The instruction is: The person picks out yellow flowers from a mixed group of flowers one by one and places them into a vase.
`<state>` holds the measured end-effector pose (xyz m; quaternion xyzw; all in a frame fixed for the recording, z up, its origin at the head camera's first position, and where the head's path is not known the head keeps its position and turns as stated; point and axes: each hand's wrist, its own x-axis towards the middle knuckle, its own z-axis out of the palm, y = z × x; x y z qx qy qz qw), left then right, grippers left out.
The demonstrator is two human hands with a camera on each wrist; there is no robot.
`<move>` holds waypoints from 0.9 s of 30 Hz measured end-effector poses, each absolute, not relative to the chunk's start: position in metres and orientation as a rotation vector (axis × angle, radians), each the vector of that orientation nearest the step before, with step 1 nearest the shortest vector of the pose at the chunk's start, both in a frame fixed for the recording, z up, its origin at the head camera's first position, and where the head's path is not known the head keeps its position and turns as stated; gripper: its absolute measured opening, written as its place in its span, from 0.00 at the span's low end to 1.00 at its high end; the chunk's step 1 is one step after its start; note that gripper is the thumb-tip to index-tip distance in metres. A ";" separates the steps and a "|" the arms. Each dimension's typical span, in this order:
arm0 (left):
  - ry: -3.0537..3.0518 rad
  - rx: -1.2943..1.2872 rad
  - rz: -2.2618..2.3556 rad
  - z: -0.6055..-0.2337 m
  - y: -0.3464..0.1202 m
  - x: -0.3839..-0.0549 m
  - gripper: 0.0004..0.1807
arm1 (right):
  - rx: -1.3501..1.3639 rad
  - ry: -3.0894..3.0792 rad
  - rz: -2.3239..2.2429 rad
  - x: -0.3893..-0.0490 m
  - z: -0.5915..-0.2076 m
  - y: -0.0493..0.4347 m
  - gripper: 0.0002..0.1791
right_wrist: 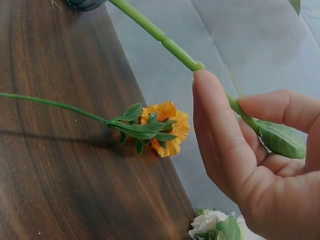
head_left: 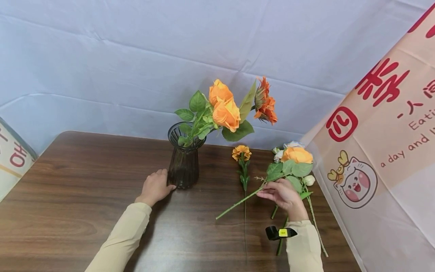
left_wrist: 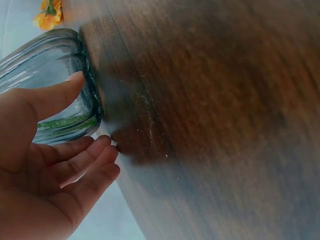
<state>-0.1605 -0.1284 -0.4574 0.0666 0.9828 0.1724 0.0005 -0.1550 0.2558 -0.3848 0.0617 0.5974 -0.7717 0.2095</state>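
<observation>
A dark ribbed glass vase [head_left: 184, 168] stands upright on the table, with two orange roses [head_left: 225, 109] and deep-orange flowers [head_left: 266, 102] leaning out to the right. Low on the vase's left side, my left hand [head_left: 154, 187] holds it near the base; the left wrist view has the thumb across the glass [left_wrist: 60, 97] and the fingers around the other side. My right hand [head_left: 281, 192] pinches the green stem [right_wrist: 170, 47] of another orange rose [head_left: 297, 155] between thumb and fingers. That stem slants down to the left, and its bloom points away to the right.
Between vase and right hand lies a small orange-yellow flower [head_left: 241, 153] on a thin stem. Further stems with white blooms [head_left: 309, 180] lie beneath and beside the right hand. A pale cloth backdrop [head_left: 136, 75] rises behind the table [head_left: 85, 181], and a printed cloth [head_left: 374, 151] borders the right.
</observation>
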 end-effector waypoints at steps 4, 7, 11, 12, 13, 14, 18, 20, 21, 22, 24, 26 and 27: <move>3.085 0.210 0.545 -0.457 -0.129 -0.161 0.35 | 0.149 1.646 -2.168 -0.156 -0.383 0.255 0.15; 3.081 0.207 0.554 -0.457 -0.129 -0.161 0.36 | 0.133 1.633 -2.181 -0.157 -0.380 0.254 0.16; 3.082 0.208 0.557 -0.458 -0.129 -0.161 0.35 | 0.114 1.635 -2.187 -0.158 -0.376 0.253 0.16; 3.084 0.210 0.557 -0.458 -0.129 -0.161 0.35 | 0.108 1.639 -2.187 -0.159 -0.375 0.252 0.16; 3.084 0.212 0.554 -0.458 -0.129 -0.161 0.35 | 0.103 1.640 -2.189 -0.159 -0.374 0.252 0.16; 3.084 0.213 0.551 -0.458 -0.129 -0.161 0.34 | 0.098 1.643 -2.192 -0.159 -0.372 0.251 0.16; 3.083 0.215 0.549 -0.458 -0.129 -0.161 0.34 | 0.079 1.646 -2.205 -0.159 -0.367 0.250 0.16; 3.083 0.212 0.551 -0.458 -0.129 -0.161 0.34 | 0.074 1.644 -2.215 -0.160 -0.363 0.248 0.16; 3.083 0.212 0.552 -0.458 -0.129 -0.161 0.34 | 0.075 1.644 -2.220 -0.160 -0.362 0.248 0.16; 3.083 0.210 0.553 -0.458 -0.129 -0.161 0.34 | 0.078 1.641 -2.228 -0.161 -0.360 0.247 0.16; 3.083 0.206 0.554 -0.459 -0.129 -0.161 0.35 | 0.087 1.637 -2.242 -0.162 -0.356 0.245 0.15; 3.081 0.203 0.556 -0.459 -0.129 -0.161 0.35 | 0.086 1.621 -2.258 -0.163 -0.351 0.243 0.15; 3.081 0.202 0.556 -0.459 -0.129 -0.161 0.35 | 0.085 1.614 -2.266 -0.164 -0.348 0.242 0.15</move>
